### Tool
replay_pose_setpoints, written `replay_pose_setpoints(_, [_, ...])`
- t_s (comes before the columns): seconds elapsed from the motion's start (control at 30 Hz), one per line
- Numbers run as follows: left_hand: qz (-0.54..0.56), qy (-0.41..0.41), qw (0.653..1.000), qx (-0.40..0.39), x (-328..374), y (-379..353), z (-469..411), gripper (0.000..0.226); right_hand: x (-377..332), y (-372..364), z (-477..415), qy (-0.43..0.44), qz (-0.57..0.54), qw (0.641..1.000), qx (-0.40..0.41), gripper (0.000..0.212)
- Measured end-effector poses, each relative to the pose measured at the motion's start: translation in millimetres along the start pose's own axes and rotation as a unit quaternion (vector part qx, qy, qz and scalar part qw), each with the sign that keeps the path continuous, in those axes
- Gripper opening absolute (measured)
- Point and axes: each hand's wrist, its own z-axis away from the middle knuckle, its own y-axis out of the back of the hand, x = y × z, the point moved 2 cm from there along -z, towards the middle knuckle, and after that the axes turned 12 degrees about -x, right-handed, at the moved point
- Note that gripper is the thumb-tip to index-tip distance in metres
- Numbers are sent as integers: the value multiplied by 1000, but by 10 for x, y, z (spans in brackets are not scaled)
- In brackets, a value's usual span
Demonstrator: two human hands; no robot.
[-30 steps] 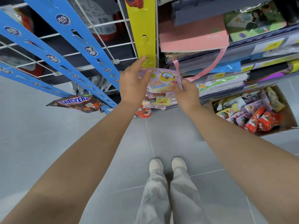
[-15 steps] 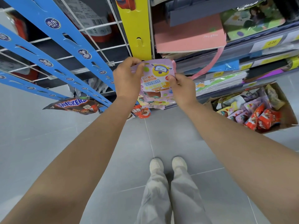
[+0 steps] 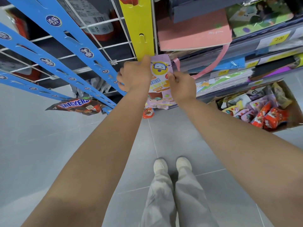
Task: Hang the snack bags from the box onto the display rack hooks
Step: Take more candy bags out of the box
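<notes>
A pink-purple snack bag (image 3: 161, 69) with a yellow cartoon face is held up against the lower end of the yellow hanging strip (image 3: 139, 28). My left hand (image 3: 136, 76) grips the bag's top left edge at the strip. My right hand (image 3: 182, 86) pinches its right edge lower down. More pink bags (image 3: 159, 102) and a red one (image 3: 148, 113) hang below on the same strip. The cardboard box (image 3: 293, 112) with several red, pink and yellow snack bags sits on the floor at the right.
Blue hanging strips (image 3: 85, 51) slant across the left in front of a white wire rack (image 3: 105, 23); a Snickers bag (image 3: 77, 106) hangs from one. Shelves with a pink gift bag (image 3: 195, 35) and stationery fill the upper right. My shoes (image 3: 172, 165) stand on grey floor tiles.
Both hands have lifted the pink bag higher along the yellow strip. The left hand moved from pointing at the strip to gripping the bag's top against it.
</notes>
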Motion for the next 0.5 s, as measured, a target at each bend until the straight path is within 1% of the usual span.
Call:
replay_pose_setpoints(0.07, [-2,-4,1000,-3,-19,-25,-23,38,-6,-9,-5,-21,-1,1000,-23,36])
replay_pose_setpoints(0.13, [-3,-40,999,7,-79,-19,1,47,-6,-25,-4,-39,-6,998,-54,40])
replay_pose_setpoints(0.23, [-23,-104,994,16,-209,17,63,59,13,-39,14,-67,-18,994,-80,35])
replay_pose_setpoints(0.3, [-29,-133,991,18,-273,45,90,67,20,-35,47,-89,-27,992,-91,33])
replay_pose_setpoints(0.43, [-67,-151,986,8,-345,57,152,85,20,-20,129,-99,-51,988,-102,31])
replay_pose_setpoints(0.5, [-96,-145,985,-1,-365,45,180,87,27,-11,180,-103,-63,986,-119,33])
